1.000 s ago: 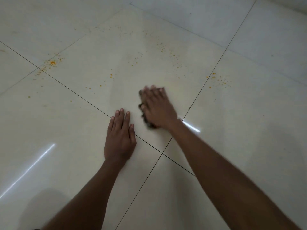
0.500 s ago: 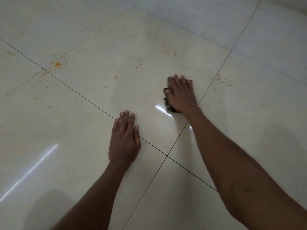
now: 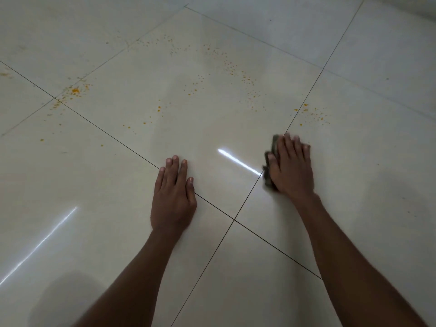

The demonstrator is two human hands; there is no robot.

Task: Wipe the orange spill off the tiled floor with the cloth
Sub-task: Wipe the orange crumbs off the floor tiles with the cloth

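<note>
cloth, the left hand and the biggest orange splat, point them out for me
cloth point(image 3: 269, 177): head view, dark edge showing left of the right hand's fingers
left hand point(image 3: 173, 199): head view, back of the hand
biggest orange splat point(image 3: 75, 90): head view, its dense centre

1. Under me lies a floor point(image 3: 354, 185) of big glossy cream tiles.
2. Thin dark grout lines point(image 3: 113, 135) run on the slant and cross near the middle at a joint point(image 3: 234, 219).
3. Two bright streaks of light point(image 3: 238, 160) gleam on the glaze.
4. A soft grey shadow point(image 3: 70, 293) falls at the lower left.
</note>
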